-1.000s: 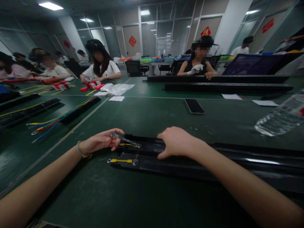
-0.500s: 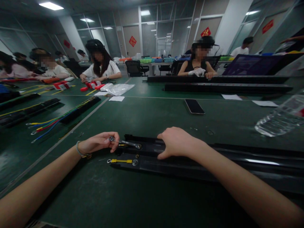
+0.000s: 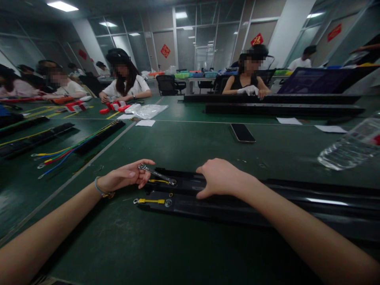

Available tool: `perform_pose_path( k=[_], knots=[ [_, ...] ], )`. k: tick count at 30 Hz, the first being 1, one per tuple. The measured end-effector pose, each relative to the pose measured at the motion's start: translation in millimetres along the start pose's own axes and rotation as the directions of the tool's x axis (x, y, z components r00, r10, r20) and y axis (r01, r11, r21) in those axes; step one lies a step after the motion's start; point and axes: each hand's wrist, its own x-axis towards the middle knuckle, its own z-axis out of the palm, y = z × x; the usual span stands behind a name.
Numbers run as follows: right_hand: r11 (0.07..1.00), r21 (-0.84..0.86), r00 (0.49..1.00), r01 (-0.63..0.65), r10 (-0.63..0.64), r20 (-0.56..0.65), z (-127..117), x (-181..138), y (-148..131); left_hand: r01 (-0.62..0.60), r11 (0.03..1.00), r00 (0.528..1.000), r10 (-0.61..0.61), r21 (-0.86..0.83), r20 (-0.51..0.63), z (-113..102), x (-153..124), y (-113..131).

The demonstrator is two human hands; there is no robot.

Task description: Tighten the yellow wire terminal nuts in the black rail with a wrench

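Note:
My left hand [image 3: 129, 175] has a combination wrench [image 3: 158, 174] loosely between thumb and fingers. The wrench's far end sits over a fastener on the rear black rail [image 3: 190, 183], where a short yellow cable [image 3: 159, 181] is attached. My right hand [image 3: 221, 178] grips that rail from above, thumb on the near side and fingers over the far side. In front lies a second black rail [image 3: 192, 208], carrying another yellow cable [image 3: 152, 201] with a ring terminal, bolted at one end. A small brass-coloured nut [image 3: 171, 194] shows between the two cables.
A phone [image 3: 242, 133] lies beyond the rails, and a clear water bottle [image 3: 350, 144] lies at right. Black strips with coloured wires [image 3: 68, 152] rest at left. Co-workers sit across the green table [image 3: 184, 146], near long black rails [image 3: 282, 108].
The wrench's near end has risen and swung away from me, while its far end stays at the fastener. My left fingers have loosened and spread. My right hand has stayed put.

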Motion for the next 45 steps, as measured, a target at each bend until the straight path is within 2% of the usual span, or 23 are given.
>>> perform_pose_path(
  k=[12, 45],
  knots=[
    [1.000, 0.005, 1.000, 0.000, 0.000, -0.015, 1.5, 0.4, 0.9, 0.007, 0.999, 1.000, -0.006, -0.039, 0.028, -1.9, -1.5, -0.7],
    [1.000, -0.008, 1.000, 0.000, 0.000, -0.017, 1.7, 0.6, 0.4, 0.013, 0.999, 1.000, -0.012, -0.044, 0.009, -4.5, 0.6, -3.3]
  ],
)
